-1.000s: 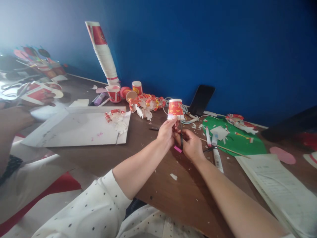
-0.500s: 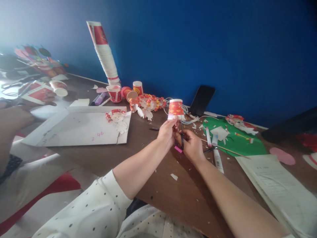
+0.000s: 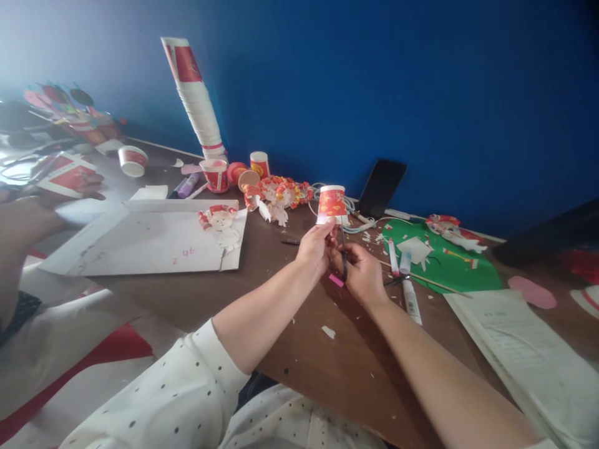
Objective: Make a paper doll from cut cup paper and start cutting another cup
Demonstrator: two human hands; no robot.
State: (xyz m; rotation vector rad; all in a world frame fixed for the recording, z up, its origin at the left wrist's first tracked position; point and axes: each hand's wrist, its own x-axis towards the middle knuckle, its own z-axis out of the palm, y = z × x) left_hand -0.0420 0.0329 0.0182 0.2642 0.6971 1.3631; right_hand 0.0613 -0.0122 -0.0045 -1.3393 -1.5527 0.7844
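My left hand is closed on a red and white paper cup, pinching its lower edge with the thumb up front. In my right hand is a pair of dark scissors, held upright. Their blades reach up to the cup's lower right edge; whether they cut into it is too small to tell. Below the hands a small pink strip lies on the brown table, near a torn white scrap.
A tall stack of paper cups leans near the blue wall. Cut paper figures, a dark phone, a green sheet, a glue tube and papers lie around. At left, another person's hand is beside a white board.
At left, the loose white and red cup has shifted right and stands at another angle. My hands, the held cup and the scissors look almost unchanged.
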